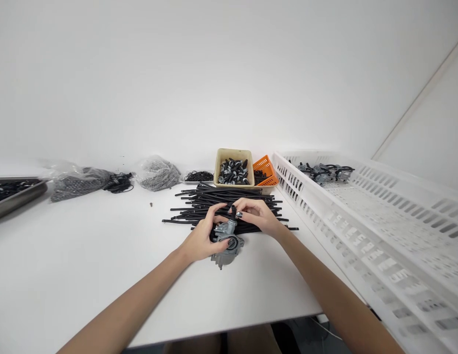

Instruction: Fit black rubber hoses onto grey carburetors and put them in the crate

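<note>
My left hand [201, 238] is wrapped round a grey metal carburetor [229, 243] that rests low over the white table [84, 255]. My right hand [256, 214] pinches a small black part [233, 210] at the top of the carburetor, fingers closed. Just behind both hands lies a pile of black tubes [225, 201].
A beige bin [234, 156] of black and metal fittings and an orange basket [266, 164] stand behind the tubes. A large white slotted crate [380, 231] on the right holds finished assemblies [324, 172]. Bags of small parts [81, 182] and a metal tray [18, 196] sit at left.
</note>
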Demonstrator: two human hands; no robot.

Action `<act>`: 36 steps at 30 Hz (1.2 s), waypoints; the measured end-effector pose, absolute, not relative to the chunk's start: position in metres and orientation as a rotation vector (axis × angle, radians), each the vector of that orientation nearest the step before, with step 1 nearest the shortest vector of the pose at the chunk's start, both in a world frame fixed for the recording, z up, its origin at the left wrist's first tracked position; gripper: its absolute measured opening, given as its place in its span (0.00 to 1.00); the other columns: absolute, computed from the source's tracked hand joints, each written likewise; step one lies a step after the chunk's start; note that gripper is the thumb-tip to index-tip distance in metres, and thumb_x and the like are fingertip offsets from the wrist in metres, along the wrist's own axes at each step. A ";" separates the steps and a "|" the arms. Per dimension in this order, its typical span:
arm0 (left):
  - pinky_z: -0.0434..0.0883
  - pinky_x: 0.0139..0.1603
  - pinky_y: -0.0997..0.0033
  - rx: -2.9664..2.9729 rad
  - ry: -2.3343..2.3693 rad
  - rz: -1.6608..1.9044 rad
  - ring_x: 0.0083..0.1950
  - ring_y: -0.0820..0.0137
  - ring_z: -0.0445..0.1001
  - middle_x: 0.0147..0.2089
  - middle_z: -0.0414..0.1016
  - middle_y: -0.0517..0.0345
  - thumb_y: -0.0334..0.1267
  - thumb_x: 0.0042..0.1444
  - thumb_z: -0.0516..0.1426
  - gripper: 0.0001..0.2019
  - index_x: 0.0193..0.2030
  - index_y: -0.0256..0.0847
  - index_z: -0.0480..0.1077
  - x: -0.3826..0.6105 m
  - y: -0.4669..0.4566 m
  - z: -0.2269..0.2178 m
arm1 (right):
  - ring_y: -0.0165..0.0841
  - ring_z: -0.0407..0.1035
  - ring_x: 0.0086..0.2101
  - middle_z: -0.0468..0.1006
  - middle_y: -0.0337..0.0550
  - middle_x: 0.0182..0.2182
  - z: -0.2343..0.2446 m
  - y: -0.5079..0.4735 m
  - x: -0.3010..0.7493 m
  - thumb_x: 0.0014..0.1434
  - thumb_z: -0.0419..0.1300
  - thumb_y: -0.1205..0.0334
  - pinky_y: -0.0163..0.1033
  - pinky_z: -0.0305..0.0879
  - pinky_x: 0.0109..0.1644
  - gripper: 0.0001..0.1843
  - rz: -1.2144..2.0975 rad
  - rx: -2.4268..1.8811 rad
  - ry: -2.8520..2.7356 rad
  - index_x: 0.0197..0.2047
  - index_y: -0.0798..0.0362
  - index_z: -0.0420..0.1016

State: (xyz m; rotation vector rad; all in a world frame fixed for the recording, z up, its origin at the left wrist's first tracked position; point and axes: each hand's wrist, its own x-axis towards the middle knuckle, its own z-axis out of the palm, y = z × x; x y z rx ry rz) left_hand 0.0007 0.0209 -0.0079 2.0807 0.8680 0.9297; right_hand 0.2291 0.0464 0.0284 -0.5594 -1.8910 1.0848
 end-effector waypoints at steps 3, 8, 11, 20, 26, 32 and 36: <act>0.67 0.56 0.55 2.082 0.867 0.945 0.51 0.58 0.74 0.52 0.77 0.48 0.44 0.52 0.63 0.42 0.69 0.43 0.46 0.001 0.021 -0.009 | 0.39 0.70 0.47 0.77 0.49 0.45 0.024 0.046 0.225 0.60 0.64 0.47 0.43 0.66 0.49 0.16 1.040 -0.562 -1.894 0.37 0.52 0.80; 0.66 0.58 0.54 2.065 0.825 0.968 0.55 0.56 0.73 0.54 0.75 0.46 0.43 0.51 0.63 0.44 0.70 0.44 0.45 0.001 0.022 -0.011 | 0.39 0.72 0.49 0.79 0.48 0.51 0.024 0.043 0.218 0.64 0.60 0.48 0.44 0.68 0.51 0.23 1.099 -0.609 -1.922 0.58 0.48 0.75; 0.65 0.59 0.54 2.049 0.844 0.975 0.56 0.56 0.73 0.53 0.76 0.47 0.43 0.51 0.63 0.45 0.71 0.44 0.44 0.001 0.023 -0.013 | 0.38 0.72 0.48 0.80 0.47 0.46 0.025 0.045 0.218 0.66 0.56 0.47 0.44 0.67 0.53 0.19 0.946 -0.734 -1.881 0.49 0.50 0.79; 0.66 0.56 0.55 2.047 0.867 0.965 0.51 0.58 0.74 0.51 0.76 0.49 0.43 0.49 0.64 0.46 0.71 0.45 0.44 0.000 0.023 -0.012 | 0.30 0.60 0.29 0.67 0.38 0.26 0.033 0.048 0.232 0.63 0.60 0.46 0.37 0.58 0.35 0.21 0.975 -0.776 -1.876 0.26 0.53 0.69; 0.67 0.55 0.55 2.078 0.830 0.957 0.50 0.58 0.74 0.52 0.75 0.49 0.44 0.48 0.65 0.48 0.71 0.46 0.43 -0.001 0.021 -0.010 | 0.31 0.63 0.33 0.70 0.41 0.31 0.038 0.042 0.232 0.57 0.65 0.40 0.37 0.60 0.37 0.23 1.136 -0.581 -1.915 0.31 0.54 0.72; 0.67 0.56 0.54 2.073 0.834 0.969 0.53 0.57 0.75 0.53 0.76 0.49 0.42 0.47 0.65 0.48 0.70 0.46 0.43 -0.001 0.018 -0.009 | 0.31 0.64 0.33 0.71 0.42 0.33 0.035 0.045 0.229 0.55 0.67 0.41 0.38 0.62 0.37 0.23 1.163 -0.533 -1.865 0.29 0.54 0.71; 0.67 0.58 0.53 2.073 0.869 0.971 0.56 0.55 0.74 0.54 0.77 0.48 0.40 0.46 0.66 0.49 0.70 0.46 0.44 0.000 0.016 -0.008 | 0.28 0.62 0.31 0.68 0.37 0.30 0.026 0.043 0.214 0.52 0.71 0.45 0.36 0.61 0.36 0.23 1.108 -0.598 -1.734 0.30 0.51 0.66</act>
